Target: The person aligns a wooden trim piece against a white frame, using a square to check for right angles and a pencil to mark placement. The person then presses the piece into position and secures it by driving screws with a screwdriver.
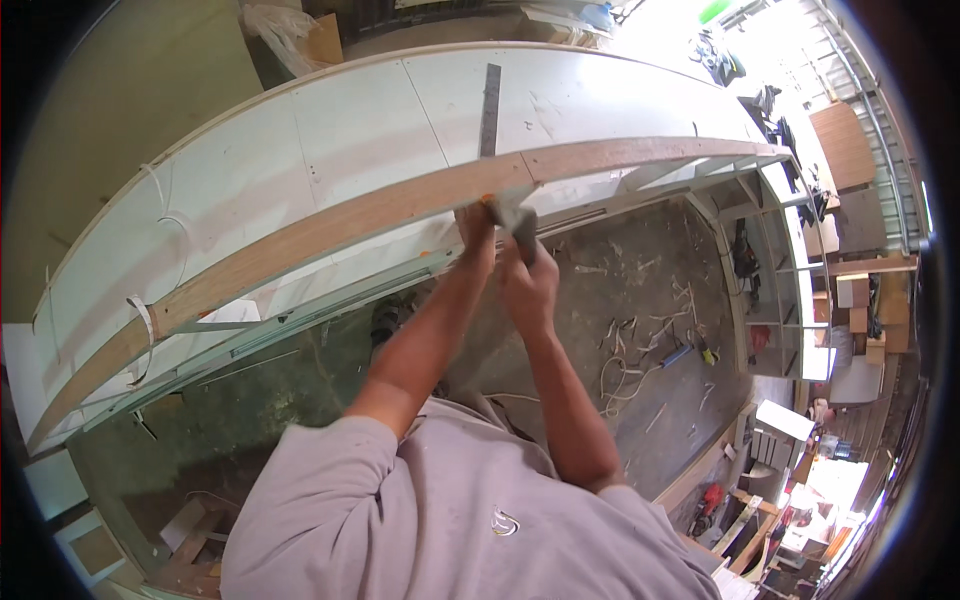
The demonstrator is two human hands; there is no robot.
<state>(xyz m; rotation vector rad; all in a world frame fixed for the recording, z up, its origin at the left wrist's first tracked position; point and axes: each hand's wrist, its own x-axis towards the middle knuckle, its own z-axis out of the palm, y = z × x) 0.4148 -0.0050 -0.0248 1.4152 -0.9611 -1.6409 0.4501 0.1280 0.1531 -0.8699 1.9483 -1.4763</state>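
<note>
A long narrow wooden strip [360,205] runs along the near edge of a white panel unit, looking curved in this view. Beneath it, close to the middle, my left hand [478,232] is closed, with a small orange spot at its fingertips; what it holds is unclear. Just to its right, my right hand [530,285] grips a grey hand tool [518,222], blurred by motion and too smeared to name its kind. The tool's upper end is close to my left fingers and the strip. Beyond the strip, a dark flat metal bar [490,110] lies on the white panel [360,120].
Thin peeled edging strips [150,335] hang at the left. Shavings and a blue-handled tool [677,355] lie on the concrete floor [640,270]. An open shelf frame [790,270] stands at right, with stacked boards [850,145] behind. Plastic wrapping [285,35] sits at the back.
</note>
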